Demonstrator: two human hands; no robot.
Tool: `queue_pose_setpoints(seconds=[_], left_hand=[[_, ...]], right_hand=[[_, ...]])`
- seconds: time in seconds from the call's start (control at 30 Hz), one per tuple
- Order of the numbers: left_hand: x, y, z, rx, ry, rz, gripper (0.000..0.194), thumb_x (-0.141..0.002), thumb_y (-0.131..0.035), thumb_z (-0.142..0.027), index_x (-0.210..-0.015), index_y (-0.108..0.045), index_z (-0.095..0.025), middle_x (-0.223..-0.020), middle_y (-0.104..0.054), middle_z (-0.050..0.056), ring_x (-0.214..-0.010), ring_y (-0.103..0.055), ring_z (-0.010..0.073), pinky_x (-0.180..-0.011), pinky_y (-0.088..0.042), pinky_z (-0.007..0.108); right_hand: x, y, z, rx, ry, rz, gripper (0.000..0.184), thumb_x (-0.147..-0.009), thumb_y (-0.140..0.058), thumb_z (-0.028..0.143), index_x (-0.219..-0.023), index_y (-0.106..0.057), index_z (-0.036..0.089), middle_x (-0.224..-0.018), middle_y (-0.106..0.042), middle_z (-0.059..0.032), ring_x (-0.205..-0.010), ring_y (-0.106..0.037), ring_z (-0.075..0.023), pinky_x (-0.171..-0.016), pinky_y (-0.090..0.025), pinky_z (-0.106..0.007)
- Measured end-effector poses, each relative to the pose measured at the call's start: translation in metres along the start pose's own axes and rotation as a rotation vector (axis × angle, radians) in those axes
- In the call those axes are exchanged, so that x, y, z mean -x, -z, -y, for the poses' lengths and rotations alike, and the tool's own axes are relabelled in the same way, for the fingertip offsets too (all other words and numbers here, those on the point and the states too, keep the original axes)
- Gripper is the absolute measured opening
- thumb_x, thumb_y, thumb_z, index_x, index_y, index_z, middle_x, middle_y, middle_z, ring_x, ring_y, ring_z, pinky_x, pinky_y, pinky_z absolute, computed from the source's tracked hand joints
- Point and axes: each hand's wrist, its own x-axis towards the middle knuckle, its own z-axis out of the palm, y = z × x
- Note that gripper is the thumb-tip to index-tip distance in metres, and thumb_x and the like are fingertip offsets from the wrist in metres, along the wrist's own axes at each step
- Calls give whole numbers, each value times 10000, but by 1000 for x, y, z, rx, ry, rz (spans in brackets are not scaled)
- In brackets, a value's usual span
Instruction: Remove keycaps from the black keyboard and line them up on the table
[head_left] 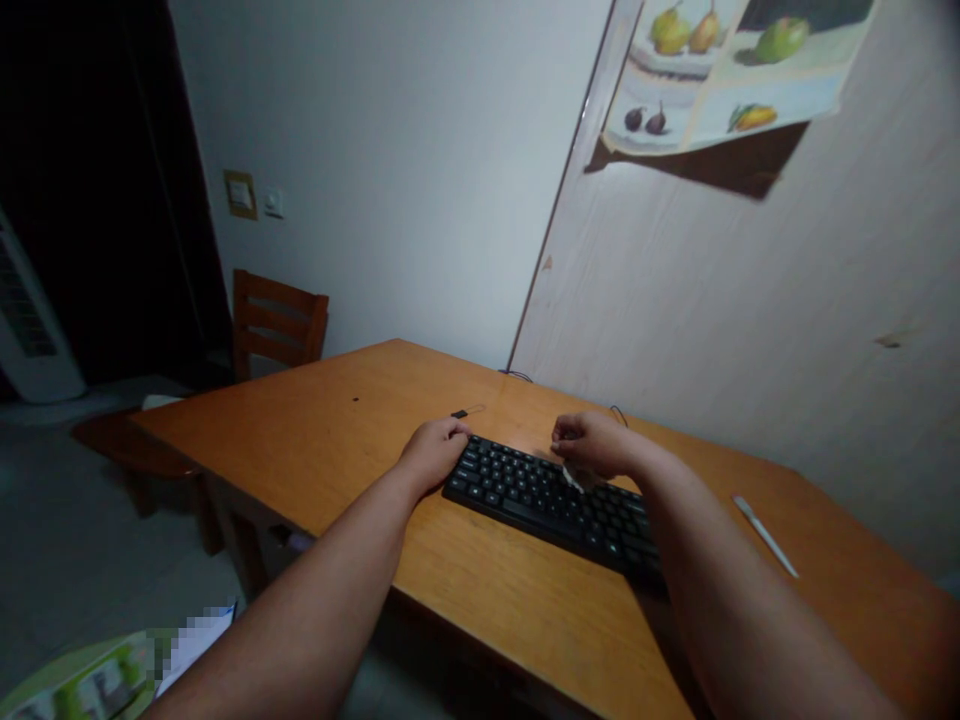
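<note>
A black keyboard (525,492) lies at a slant on the wooden table, its right end partly hidden by my right forearm. My left hand (436,452) grips its left end, thumb on the upper corner. Over the keys toward the right, my right hand (592,443) is closed with its fingers curled. A crumpled white tissue (574,479) pokes out beneath that hand, against the keys; most of it is hidden. Just beyond the left hand lies a small black object with a thin loop (460,413).
The wooden table (300,440) meets the wall along its far side. A white pen-like stick (766,537) lies on the right. Thin black cable (517,375) shows at the back edge. A wooden chair (277,318) stands beyond the left end; a green-and-white package (97,685) is low at left.
</note>
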Motion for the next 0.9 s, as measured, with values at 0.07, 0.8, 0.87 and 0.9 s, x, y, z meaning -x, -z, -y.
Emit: queue_pose_setpoints(seconds=[0.07,0.8,0.87,0.9], left_hand=[[0,-1,0,3,10,-7,200,-777,-521,-272,-833,-691,-183,-825,-711,31,-788,-642,180,-661,-459,244],[2,-2,1,-212,-66,-44,247,-812,-496,-291,-903,-714,-219,-922,-720,27,-870,-634,193,-710,-458,252],[3,-1,-1,-236,-77,-47,251,-813,-492,-285,-910,-716,-225,-927,-721,20,-876,-635,191,-713,-459,251],[3,0,-2,-247,-79,-47,252,-812,-491,-280,-908,-717,-227,-927,-722,18,-878,-636,190,-715,-459,249]], right_hand=[[2,1,0,-8,-3,46,98,-774,-614,224,-855,-623,170,-759,-675,-34,-610,-585,-114,-522,-395,-190],[41,-29,-14,166,129,-99,171,-777,-558,189,-907,-668,185,-920,-621,-56,-836,-558,-166,-712,-366,-242],[43,-30,-11,192,117,-129,184,-806,-545,214,-932,-674,180,-945,-619,-70,-849,-558,-172,-709,-365,-248],[43,-30,-11,204,116,-138,191,-812,-541,218,-941,-677,180,-952,-620,-76,-859,-558,-177,-712,-366,-252]])
